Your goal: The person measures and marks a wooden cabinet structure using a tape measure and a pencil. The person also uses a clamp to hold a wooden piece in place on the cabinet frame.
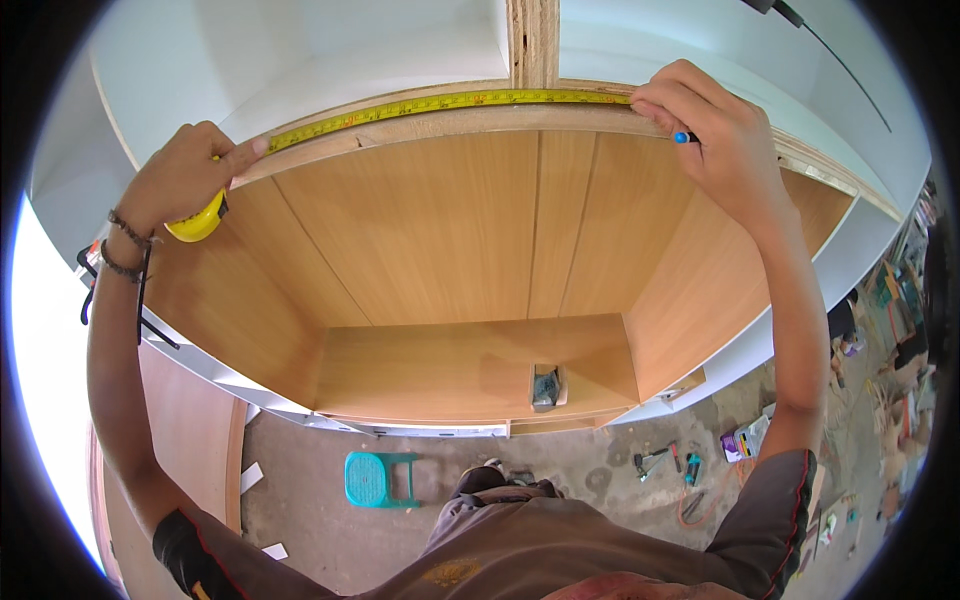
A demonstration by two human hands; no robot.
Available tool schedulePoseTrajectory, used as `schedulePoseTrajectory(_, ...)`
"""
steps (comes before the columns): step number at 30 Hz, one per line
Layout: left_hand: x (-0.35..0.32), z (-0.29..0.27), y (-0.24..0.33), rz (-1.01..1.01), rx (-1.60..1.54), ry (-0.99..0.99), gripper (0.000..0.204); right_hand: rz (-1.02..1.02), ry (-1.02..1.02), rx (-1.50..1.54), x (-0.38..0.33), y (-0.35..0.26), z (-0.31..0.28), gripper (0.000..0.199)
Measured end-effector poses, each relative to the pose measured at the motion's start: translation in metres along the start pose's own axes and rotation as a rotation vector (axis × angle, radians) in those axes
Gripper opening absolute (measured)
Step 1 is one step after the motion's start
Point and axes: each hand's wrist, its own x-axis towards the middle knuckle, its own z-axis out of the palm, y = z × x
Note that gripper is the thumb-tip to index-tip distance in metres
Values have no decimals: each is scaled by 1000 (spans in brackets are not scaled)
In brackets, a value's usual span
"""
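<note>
Stretching tape blade (440, 103) along the cabinet edge (470, 122): your left hand (185, 175) grips the case (198, 222), right hand (715, 135) pinches blade and pen (682, 137). Thin, springy blade likely buckles; pin it flat.

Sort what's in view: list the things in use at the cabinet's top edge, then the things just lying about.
In use:
left hand holding the yellow tape measure case
tape blade stretched along the cabinet's top edge
right hand pressing the blade, with a blue-tipped pen

Lying about:
teal stool
small tool on the cabinet shelf
hand tools on the floor
</note>
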Motion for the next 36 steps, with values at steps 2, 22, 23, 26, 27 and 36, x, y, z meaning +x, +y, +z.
schedulePoseTrajectory(2,3,0,0,10,-7,-21,79,-24,30,26,-1,1,1,25)
schedulePoseTrajectory(22,9,13,-16,-88,-69,-37,71,-65,-25,6,3,0,6,13)
schedulePoseTrajectory(23,8,13,-15,-79,-68,-6,70,-67,-22,11,3,1,5,12)
schedulePoseTrajectory(26,8,13,-19,-84,-67,-3,69,-53,-30,2,4,-1,5,11)
schedulePoseTrajectory(27,10,9,-21,-105,-63,-63,69,-48,-36,-4,4,-2,5,11)
schedulePoseTrajectory(36,11,11,-16,-153,-119,-77,65,-40,-38,15,5,-1,6,12)
